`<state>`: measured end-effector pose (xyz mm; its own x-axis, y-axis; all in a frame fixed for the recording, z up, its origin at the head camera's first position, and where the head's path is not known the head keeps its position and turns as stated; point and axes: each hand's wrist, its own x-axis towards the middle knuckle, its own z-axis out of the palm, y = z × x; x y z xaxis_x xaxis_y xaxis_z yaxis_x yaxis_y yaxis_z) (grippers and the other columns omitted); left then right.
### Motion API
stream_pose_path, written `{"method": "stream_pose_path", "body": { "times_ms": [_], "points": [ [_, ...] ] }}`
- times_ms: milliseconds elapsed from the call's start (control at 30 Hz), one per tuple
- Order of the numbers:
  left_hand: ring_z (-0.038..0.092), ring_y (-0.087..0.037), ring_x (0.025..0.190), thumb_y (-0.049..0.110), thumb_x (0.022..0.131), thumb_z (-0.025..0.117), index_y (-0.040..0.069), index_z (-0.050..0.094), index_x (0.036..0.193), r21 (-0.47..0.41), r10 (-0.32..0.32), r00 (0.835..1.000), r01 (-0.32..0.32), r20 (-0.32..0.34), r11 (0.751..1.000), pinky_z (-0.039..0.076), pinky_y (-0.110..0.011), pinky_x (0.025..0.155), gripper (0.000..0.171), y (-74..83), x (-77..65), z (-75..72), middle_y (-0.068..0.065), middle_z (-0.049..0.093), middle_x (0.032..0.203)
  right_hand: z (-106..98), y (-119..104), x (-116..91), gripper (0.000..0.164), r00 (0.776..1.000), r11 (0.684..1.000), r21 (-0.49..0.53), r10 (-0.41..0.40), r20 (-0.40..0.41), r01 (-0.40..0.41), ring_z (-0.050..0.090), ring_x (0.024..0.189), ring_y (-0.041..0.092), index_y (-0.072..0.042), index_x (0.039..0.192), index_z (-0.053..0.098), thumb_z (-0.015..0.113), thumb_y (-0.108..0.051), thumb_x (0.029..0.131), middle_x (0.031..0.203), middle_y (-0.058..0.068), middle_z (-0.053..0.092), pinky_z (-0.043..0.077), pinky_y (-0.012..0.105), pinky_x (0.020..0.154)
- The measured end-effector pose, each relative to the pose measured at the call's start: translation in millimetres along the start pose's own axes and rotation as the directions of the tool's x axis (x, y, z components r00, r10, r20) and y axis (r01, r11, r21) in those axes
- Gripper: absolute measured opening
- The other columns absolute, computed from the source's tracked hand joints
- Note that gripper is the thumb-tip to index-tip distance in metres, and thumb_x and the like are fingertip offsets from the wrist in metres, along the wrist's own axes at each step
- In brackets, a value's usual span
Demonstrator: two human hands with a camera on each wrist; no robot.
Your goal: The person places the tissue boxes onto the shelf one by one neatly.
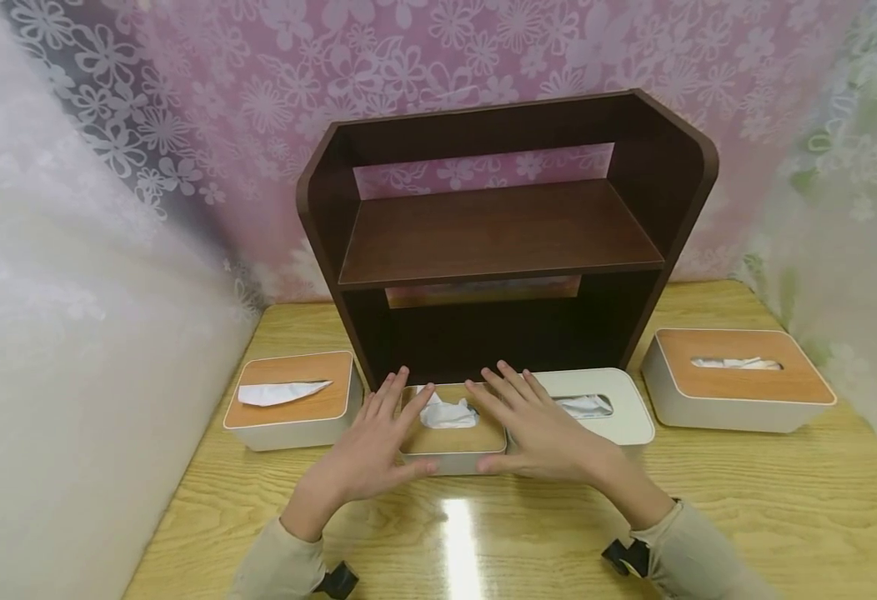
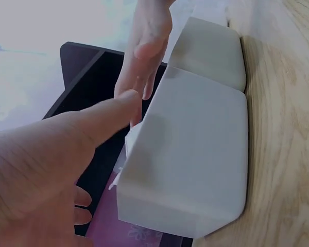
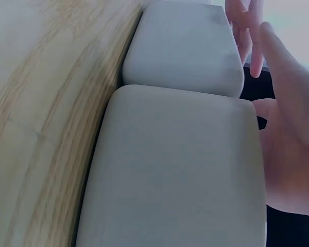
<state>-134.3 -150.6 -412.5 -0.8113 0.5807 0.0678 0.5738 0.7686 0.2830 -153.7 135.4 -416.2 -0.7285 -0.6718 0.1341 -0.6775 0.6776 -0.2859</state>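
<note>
A small tissue box [image 1: 449, 464] with a wood-look lid and a tuft of tissue stands in the middle of the table. Against its right side is a tissue box with a white lid [image 1: 626, 421], tissue showing in its slot. Fingers extended and spread, my left hand [image 1: 367, 450] hovers at the small box's left edge. My right hand [image 1: 547, 437] lies over the seam between the two boxes, its fingers also straight. Neither hand grips anything. In both wrist views the boxes' pale sides show; whether any fingertip touches a lid I cannot tell.
Behind the boxes stands a dark brown two-tier shelf [image 1: 498, 233]. A wood-lidded tissue box [image 1: 288, 433] sits at the left, and a larger one [image 1: 739, 412] at the right. Flowered curtains [image 1: 438, 58] enclose the wooden table [image 1: 746, 500].
</note>
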Motion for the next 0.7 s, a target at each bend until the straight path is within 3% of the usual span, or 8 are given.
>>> {"method": "stream_pose_path", "body": {
  "times_ms": [233, 400, 533, 700],
  "points": [
    [0.004, -0.041, 0.151, 0.055, 0.088, 0.069, 0.026, 0.003, 0.162, -0.112, -0.022, 1.000, 0.024, 0.016, 0.993, 0.023, -0.064, 0.113, 0.102, -7.3, -0.5, 7.2, -0.017, -0.007, 0.165, 3, 1, 6, 0.110, 0.999, 1.000, -0.003, 0.007, 0.034, -0.006, 0.007, 0.151, 0.040, -0.015, 0.160, 0.019, 0.068, -0.069, 0.078, 0.162, 0.021, 0.020, 0.009, 0.062, 0.118],
    [0.012, -0.045, 0.148, 0.042, 0.087, 0.075, 0.022, 0.003, 0.162, -0.247, -0.054, 0.998, 0.058, 0.023, 0.967, 0.028, -0.063, 0.111, 0.105, -12.3, 1.9, 13.0, -0.019, -0.001, 0.165, 5, 2, 9, 0.113, 0.999, 1.000, 0.025, 0.009, 0.046, -0.010, 0.009, 0.151, 0.041, -0.015, 0.160, 0.019, 0.078, -0.061, 0.075, 0.161, 0.023, 0.024, 0.009, 0.061, 0.118],
    [0.012, -0.039, 0.150, 0.034, 0.087, 0.078, 0.020, 0.001, 0.161, -0.343, -0.069, 0.997, 0.078, 0.037, 0.936, 0.031, -0.057, 0.112, 0.108, -16.3, 3.5, 17.6, -0.020, 0.001, 0.165, 6, 3, 10, 0.113, 0.999, 0.999, 0.034, 0.013, 0.052, -0.015, 0.010, 0.150, 0.041, -0.015, 0.160, 0.019, 0.080, -0.057, 0.075, 0.160, 0.022, 0.025, 0.010, 0.061, 0.118],
    [0.010, -0.032, 0.151, 0.029, 0.086, 0.079, 0.018, 0.000, 0.161, -0.392, -0.078, 0.996, 0.091, 0.048, 0.915, 0.030, -0.050, 0.114, 0.110, -19.1, 4.7, 20.7, -0.017, -0.001, 0.165, 5, 3, 13, 0.113, 0.996, 0.999, 0.027, 0.044, 0.075, -0.046, 0.009, 0.151, 0.040, -0.007, 0.159, 0.018, 0.079, -0.055, 0.077, 0.161, 0.021, 0.025, 0.010, 0.059, 0.119]
  ]
}}
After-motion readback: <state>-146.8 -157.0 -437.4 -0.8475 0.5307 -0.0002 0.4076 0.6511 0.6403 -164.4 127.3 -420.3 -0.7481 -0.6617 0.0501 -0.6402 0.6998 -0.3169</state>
